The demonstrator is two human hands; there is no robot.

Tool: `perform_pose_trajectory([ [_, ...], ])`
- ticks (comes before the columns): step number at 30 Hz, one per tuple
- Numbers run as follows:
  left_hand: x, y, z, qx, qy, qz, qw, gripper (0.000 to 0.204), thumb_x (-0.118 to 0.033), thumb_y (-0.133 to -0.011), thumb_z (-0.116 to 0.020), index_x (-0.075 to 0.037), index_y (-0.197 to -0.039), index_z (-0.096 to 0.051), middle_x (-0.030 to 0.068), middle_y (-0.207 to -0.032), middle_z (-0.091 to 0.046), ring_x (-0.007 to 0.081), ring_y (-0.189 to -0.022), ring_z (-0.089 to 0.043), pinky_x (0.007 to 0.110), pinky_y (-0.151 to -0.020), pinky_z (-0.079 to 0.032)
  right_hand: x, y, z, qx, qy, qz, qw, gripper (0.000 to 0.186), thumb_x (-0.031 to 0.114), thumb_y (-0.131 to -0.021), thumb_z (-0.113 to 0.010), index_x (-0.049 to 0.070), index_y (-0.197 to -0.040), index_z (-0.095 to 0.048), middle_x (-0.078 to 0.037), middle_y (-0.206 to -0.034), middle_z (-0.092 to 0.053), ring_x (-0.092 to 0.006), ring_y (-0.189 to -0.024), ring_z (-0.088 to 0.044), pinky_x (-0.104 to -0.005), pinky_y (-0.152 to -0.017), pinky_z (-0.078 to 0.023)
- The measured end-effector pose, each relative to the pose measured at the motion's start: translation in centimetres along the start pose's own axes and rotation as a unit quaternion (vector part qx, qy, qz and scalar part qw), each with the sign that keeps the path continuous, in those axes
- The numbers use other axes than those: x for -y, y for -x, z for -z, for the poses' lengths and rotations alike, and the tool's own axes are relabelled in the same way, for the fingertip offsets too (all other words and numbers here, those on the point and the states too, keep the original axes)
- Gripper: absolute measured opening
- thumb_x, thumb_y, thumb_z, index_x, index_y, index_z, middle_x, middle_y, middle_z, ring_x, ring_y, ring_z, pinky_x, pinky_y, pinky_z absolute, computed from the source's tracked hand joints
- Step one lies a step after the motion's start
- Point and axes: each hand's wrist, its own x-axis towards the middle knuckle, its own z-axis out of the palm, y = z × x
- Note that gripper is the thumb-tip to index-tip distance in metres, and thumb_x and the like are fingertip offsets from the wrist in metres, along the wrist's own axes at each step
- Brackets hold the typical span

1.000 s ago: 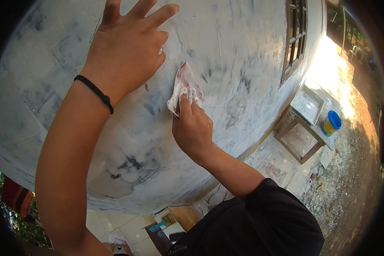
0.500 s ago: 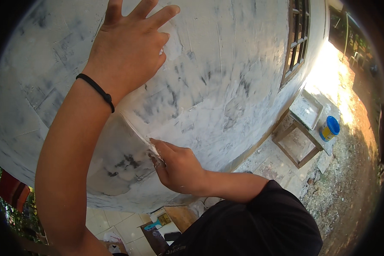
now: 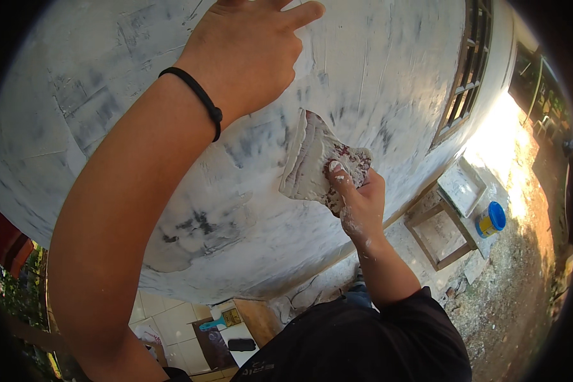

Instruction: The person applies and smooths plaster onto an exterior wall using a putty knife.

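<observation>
My right hand [image 3: 360,204] grips a putty knife [image 3: 309,162], thumb pressed on its face and fingers mostly hidden behind. Off-white putty thickly coats its broad blade, with reddish-brown patches showing through. White smears mark my thumb and wrist. Higher up and to the left, my left hand [image 3: 251,54] is over the wall [image 3: 235,184], back of the hand toward me. One finger stretches out to the right, apart from the others, whose tips the upper edge cuts off. Anything under that palm is hidden. The wall carries uneven whitish filler with dark grey patches.
A barred window [image 3: 466,76] is at the upper right. Below it stands a wooden stand [image 3: 436,235] with a whitish tray [image 3: 463,188] and a blue-and-yellow bucket [image 3: 492,219]. A blue-handled brush [image 3: 221,319] lies low, near the tiled floor [image 3: 178,321]. Rough ground runs along the right.
My right hand has moved up and right, turning the putty knife so its putty-covered face shows. My left hand appears higher and further right. The whole view has shifted slightly.
</observation>
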Motion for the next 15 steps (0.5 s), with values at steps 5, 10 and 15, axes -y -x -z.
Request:
perform_pose_trajectory([
  [5,-0.2,-0.2,-0.1,-0.002,-0.018,-0.007,1.000,0.025,-0.022,-0.082,-0.052,-0.007,-0.085,-0.072,0.0039,-0.133,-0.047,0.0242,-0.130,-0.028,0.058,-0.103,-0.009,0.0,0.3,-0.3,-0.056,0.227,0.142,0.962,0.028,0.005,-0.084,-0.054,-0.004,-0.109,-0.057,-0.015,-0.082,-0.063,-0.0181,-0.069,-0.060,-0.0282,-0.062,-0.048],
  [10,-0.2,-0.2,0.0,0.011,-0.015,-0.006,1.000,0.026,-0.020,-0.082,-0.051,-0.006,-0.086,-0.072,0.0048,-0.132,-0.048,0.0238,-0.130,-0.028,0.057,-0.103,-0.009,-1.0,0.3,-4.6,-0.049,0.381,0.214,0.898,0.054,0.000,-0.076,-0.057,-0.014,-0.124,-0.039,-0.031,-0.102,-0.056,-0.0396,-0.083,-0.061,-0.0405,-0.070,-0.050],
  [15,-0.1,0.1,-0.2,-0.001,-0.003,-0.016,1.000,0.026,-0.020,-0.082,-0.050,-0.006,-0.087,-0.072,0.0049,-0.133,-0.047,0.0237,-0.130,-0.028,0.057,-0.103,-0.009,-3.4,0.2,-9.5,-0.025,0.479,0.215,0.851,0.058,0.007,-0.074,-0.059,-0.016,-0.123,-0.038,-0.037,-0.104,-0.053,-0.0406,-0.080,-0.060,-0.0400,-0.071,-0.052],
])
